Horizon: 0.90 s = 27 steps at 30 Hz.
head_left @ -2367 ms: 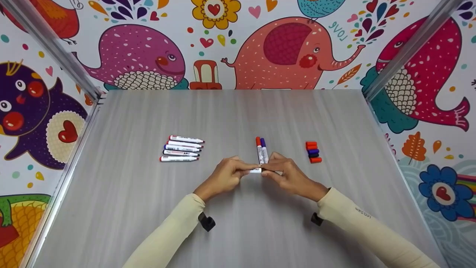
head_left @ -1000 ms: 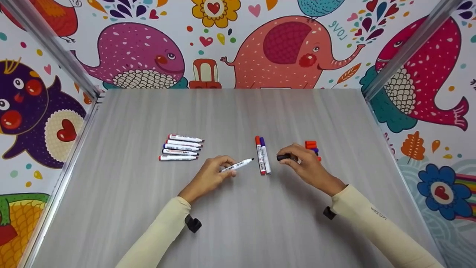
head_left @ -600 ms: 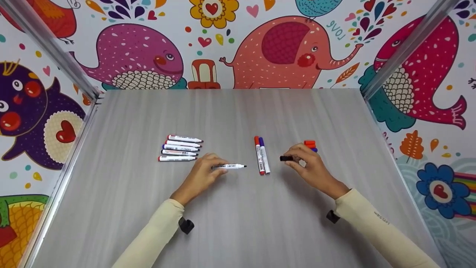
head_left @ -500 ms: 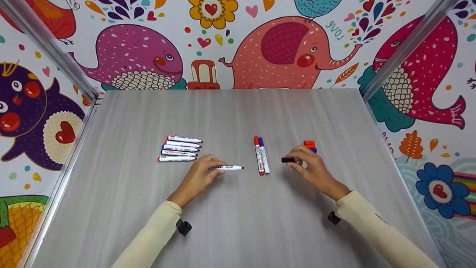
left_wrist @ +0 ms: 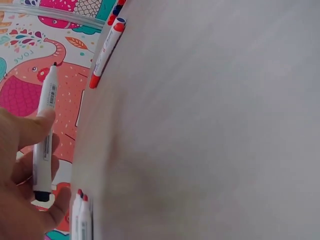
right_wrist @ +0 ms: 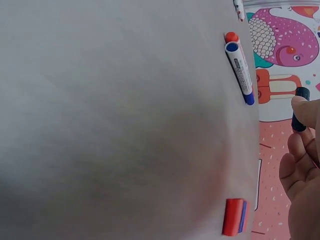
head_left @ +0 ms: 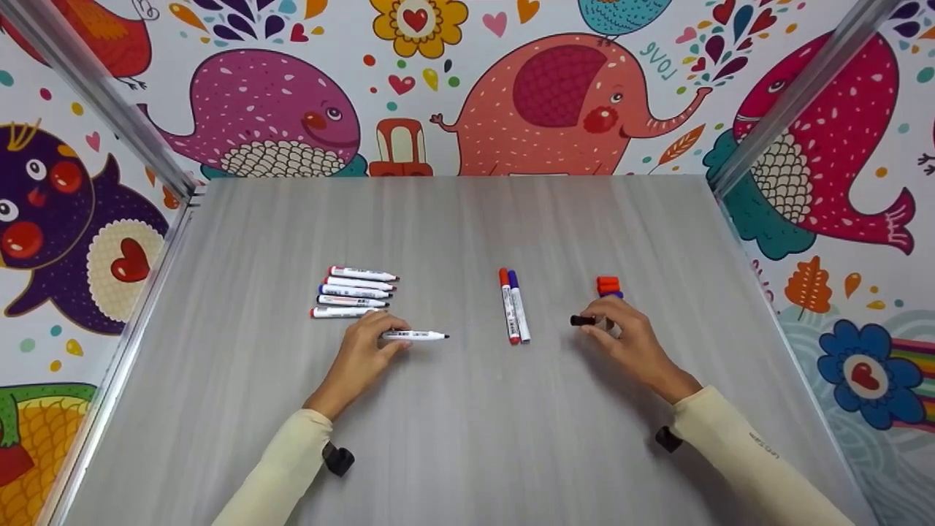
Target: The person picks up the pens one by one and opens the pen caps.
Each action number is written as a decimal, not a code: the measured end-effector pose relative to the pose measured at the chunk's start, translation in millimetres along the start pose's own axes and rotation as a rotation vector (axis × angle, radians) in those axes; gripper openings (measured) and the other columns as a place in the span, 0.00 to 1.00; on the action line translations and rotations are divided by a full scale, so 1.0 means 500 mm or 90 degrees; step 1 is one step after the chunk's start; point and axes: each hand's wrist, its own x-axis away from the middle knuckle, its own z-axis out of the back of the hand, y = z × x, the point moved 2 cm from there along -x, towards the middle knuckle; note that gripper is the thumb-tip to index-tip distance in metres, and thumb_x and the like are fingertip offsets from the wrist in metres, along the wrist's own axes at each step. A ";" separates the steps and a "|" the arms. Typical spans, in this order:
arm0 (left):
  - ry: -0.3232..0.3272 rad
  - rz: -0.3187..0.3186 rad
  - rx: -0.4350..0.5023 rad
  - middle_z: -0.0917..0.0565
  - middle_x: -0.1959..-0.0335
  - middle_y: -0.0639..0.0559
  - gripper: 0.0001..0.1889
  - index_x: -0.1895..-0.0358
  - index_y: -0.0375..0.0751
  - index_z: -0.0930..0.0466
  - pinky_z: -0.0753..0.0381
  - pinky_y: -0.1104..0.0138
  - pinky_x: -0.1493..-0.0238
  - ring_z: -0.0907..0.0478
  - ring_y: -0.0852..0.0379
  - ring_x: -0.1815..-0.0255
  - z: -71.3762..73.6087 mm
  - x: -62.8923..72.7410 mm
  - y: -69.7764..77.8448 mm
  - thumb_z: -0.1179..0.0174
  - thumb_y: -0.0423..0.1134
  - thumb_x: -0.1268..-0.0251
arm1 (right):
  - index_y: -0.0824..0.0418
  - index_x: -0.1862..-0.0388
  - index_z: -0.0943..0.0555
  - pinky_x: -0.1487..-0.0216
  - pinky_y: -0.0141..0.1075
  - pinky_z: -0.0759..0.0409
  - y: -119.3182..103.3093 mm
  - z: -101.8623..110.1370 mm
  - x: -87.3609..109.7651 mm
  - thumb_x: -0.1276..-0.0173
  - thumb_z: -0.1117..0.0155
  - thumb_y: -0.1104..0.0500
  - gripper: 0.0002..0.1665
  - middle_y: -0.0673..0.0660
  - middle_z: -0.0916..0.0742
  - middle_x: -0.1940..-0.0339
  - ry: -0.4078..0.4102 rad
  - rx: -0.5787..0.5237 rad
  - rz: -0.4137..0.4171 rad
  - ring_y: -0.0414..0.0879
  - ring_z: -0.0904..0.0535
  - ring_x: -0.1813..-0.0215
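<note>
An uncapped white marker [head_left: 418, 336] with a black tip is pinched in my left hand [head_left: 365, 352], held above the table near the left row of markers. The left wrist view shows this marker's black end plug [left_wrist: 42, 195] and its bare tip pointing away. My right hand [head_left: 634, 349] pinches a black marker cap [head_left: 582, 321] between thumb and fingers, just in front of the loose caps. In the right wrist view the cap [right_wrist: 300, 110] stands nearly upright in the fingertips. Between the hands lie two capped markers, one red [head_left: 509, 307] and one blue [head_left: 519, 307].
Several uncapped white markers [head_left: 354, 289] lie in a row at the left, tips to the right. Red caps [head_left: 608, 283] and a blue cap [head_left: 611, 294] lie at the right, partly hidden by my right hand. Patterned walls [head_left: 409, 88] border the grey table [head_left: 467, 438].
From pressed together at the middle, my hands have drawn apart. The black cap has come off the marker; the left hand carries the marker left, the right hand carries the cap right.
</note>
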 end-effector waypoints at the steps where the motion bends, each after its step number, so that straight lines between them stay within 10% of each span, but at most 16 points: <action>1: 0.005 0.000 -0.003 0.10 0.60 0.52 0.11 0.59 0.38 0.09 0.18 0.53 0.43 0.14 0.46 0.51 0.002 0.004 -0.005 0.20 0.24 0.44 | 0.66 0.55 0.12 0.59 0.30 0.26 0.001 0.001 0.002 0.45 0.21 0.84 0.23 0.63 0.12 0.58 0.000 0.002 -0.004 0.55 0.22 0.62; 27: 0.052 0.058 -0.066 0.11 0.57 0.51 0.11 0.57 0.36 0.07 0.23 0.61 0.47 0.20 0.50 0.49 0.059 0.049 -0.078 0.20 0.24 0.42 | 0.69 0.52 0.10 0.36 0.20 0.28 0.048 0.031 0.046 0.41 0.20 0.81 0.19 0.62 0.12 0.53 0.000 0.087 -0.049 0.58 0.18 0.48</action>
